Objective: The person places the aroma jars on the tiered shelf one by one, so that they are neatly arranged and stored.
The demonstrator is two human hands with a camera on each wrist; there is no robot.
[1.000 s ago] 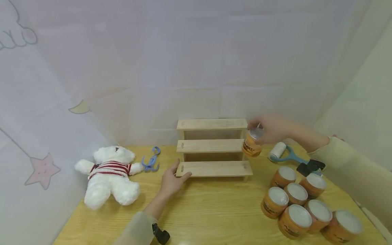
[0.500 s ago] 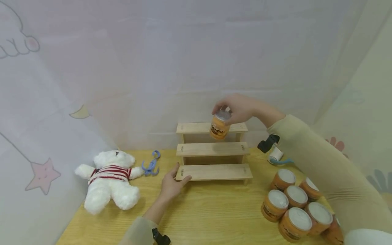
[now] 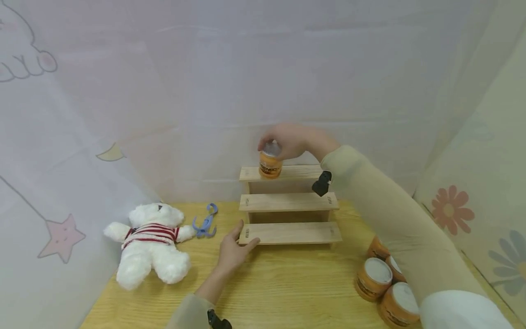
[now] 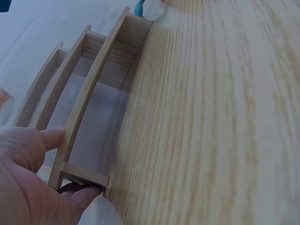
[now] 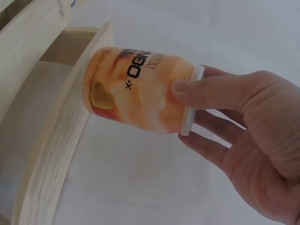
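My right hand (image 3: 291,139) grips an orange can (image 3: 270,167) by its silvery lid end, above the left part of the top shelf of a three-step wooden display rack (image 3: 289,201). In the right wrist view the can (image 5: 140,93) is upright relative to the rack, its base at the top board; whether it bears weight there I cannot tell. My left hand (image 3: 231,252) holds the left end of the lowest step. Seen from the left wrist, the thumb lies on the board's edge and fingers reach round the end support (image 4: 86,175).
Several more orange cans (image 3: 373,278) stand together on the table at right, partly hidden by my right sleeve (image 3: 394,224). A white teddy bear (image 3: 149,246) in a striped sweater lies at left, with a blue hook (image 3: 205,221) beside it. A curtain (image 3: 205,91) hangs behind the rack.
The right hand has carried the can leftward from the rack's right side, up and over to the top shelf, then lowered it there. The left hand keeps its place on the lowest step.
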